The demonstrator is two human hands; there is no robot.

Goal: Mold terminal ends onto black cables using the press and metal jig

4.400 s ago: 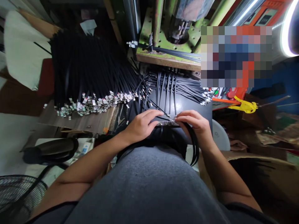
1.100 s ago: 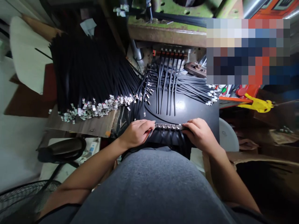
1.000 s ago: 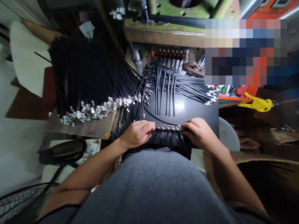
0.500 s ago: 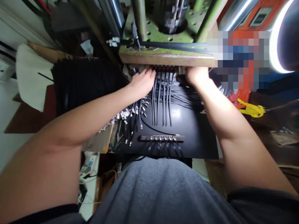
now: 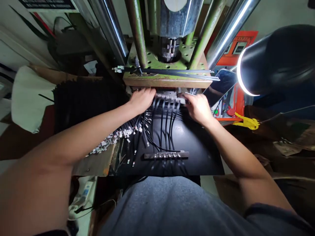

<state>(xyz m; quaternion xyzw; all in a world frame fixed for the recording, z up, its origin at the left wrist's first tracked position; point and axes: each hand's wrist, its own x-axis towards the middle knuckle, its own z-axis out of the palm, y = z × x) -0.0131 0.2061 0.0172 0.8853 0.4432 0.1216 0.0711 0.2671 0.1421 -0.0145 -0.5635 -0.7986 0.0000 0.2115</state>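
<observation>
Both my hands reach forward under the green press plate (image 5: 167, 80). My left hand (image 5: 141, 100) grips the left end of a metal holder bar (image 5: 169, 96), and my right hand (image 5: 198, 106) grips its right end. Several black cables (image 5: 164, 121) hang from that bar toward me. A second metal holder bar (image 5: 166, 155), loaded with several cable ends, lies on the black work plate (image 5: 197, 147) close to my body, with no hand on it.
A big stack of black cables with metal terminals (image 5: 86, 105) lies at the left on a wooden board (image 5: 91, 165). A lit lamp (image 5: 273, 62) hangs at the right above an orange control box (image 5: 236, 49). A yellow tool (image 5: 246, 122) lies right of the plate. Steel press columns (image 5: 110, 29) rise ahead.
My hands left the loaded bar near my body and reached to the press. Since half a second ago they have drawn a second bar with cables slightly out from under the plate.
</observation>
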